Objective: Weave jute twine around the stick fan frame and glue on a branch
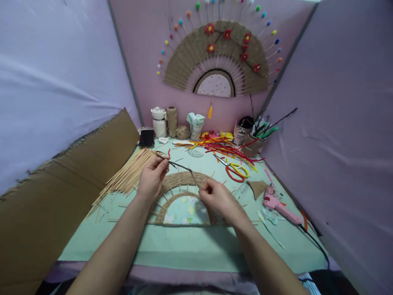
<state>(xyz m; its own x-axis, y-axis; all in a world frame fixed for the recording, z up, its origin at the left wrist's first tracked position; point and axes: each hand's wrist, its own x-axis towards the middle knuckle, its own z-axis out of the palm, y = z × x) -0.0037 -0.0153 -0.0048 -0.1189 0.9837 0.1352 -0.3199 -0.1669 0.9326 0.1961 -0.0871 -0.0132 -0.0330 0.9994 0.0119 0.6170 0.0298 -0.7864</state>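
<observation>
A thin dark brown twig [181, 166] is stretched between my hands, above the woven fan. Near its left end, my left hand [153, 176] pinches it between thumb and fingertips. Closed fingers of my right hand [216, 196] grip its lower right end. Below both hands lies a half-round fan [184, 178] of woven twine on thin sticks, with a pale floral half-circle [186, 211] at its centre. My right hand and forearm hide part of the fan's right side. A small red strip [168, 152] shows just beyond my left fingertips.
Bamboo sticks [125, 174] lie left beside a cardboard panel [73, 188]. Scissors [235, 170], a pink glue gun [281, 207] with its cord, and a cardboard scrap [257, 188] lie right. Coloured pipe cleaners [224, 149], twine and cups line the back. A finished fan [187, 61] hangs behind.
</observation>
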